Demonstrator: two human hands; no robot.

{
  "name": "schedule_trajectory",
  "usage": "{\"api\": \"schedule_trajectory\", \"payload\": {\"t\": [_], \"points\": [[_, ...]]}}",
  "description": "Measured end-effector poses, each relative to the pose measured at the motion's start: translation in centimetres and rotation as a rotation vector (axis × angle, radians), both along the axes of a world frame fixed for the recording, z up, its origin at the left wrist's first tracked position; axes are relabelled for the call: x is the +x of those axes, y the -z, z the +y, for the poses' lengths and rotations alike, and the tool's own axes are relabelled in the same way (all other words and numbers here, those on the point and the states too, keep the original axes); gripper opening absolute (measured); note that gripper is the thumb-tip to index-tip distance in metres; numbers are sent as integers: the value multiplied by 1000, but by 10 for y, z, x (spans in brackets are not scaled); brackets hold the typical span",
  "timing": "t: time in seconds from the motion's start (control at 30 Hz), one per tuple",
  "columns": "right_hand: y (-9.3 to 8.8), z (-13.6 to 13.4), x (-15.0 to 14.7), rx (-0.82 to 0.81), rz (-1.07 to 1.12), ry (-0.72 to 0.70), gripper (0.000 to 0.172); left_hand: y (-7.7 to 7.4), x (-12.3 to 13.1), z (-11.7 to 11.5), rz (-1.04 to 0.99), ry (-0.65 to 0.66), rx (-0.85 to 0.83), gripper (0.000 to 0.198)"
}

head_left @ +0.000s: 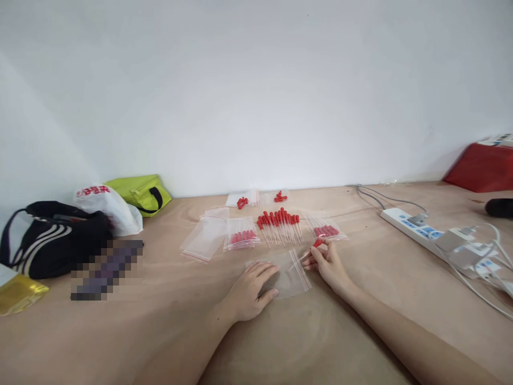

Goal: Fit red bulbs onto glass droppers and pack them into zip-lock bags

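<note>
My left hand (251,289) lies flat, fingers stretched out, on the left part of a clear zip bag (289,274) on the wooden table (168,321). My right hand (327,262) is pinched on a red-capped clear dropper (315,246) at the bag's red-striped mouth. Just beyond lies a loose row of red-capped droppers (280,224). Filled bags of droppers (241,238) (328,230) flank that row.
Empty zip bags (204,238) lie left of the droppers; two small bags with red caps (241,201) sit by the wall. A black striped bag (52,235), white plastic bag (106,206) and green pouch (140,192) stand at left. A white power strip (417,227) with cables runs at right, beside a red box (481,166).
</note>
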State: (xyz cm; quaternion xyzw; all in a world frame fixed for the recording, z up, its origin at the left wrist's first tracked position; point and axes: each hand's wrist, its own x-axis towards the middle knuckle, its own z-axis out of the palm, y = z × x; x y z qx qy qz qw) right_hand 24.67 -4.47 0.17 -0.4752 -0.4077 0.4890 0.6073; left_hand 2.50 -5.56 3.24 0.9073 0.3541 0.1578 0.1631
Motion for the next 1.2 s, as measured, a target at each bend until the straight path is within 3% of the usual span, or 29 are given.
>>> {"api": "schedule_trajectory", "payload": {"t": [0.27,0.43,0.7,1.07,1.2], "points": [[-2,-8,7,-105,-171,-295,38,1,0,0,16,-27,-23,44],[-4,-7,7,-101,-202,-401,33,1,1,1,13,-32,-9,42],[-9,-13,-12,-247,-33,-469,38,3,2,1,-13,-29,-14,42],[-1,10,26,-93,-254,-388,41,5,-15,12,-77,-15,-110,36],[2,9,24,-73,-263,-444,36,4,-15,13,-63,10,-124,41]]}}
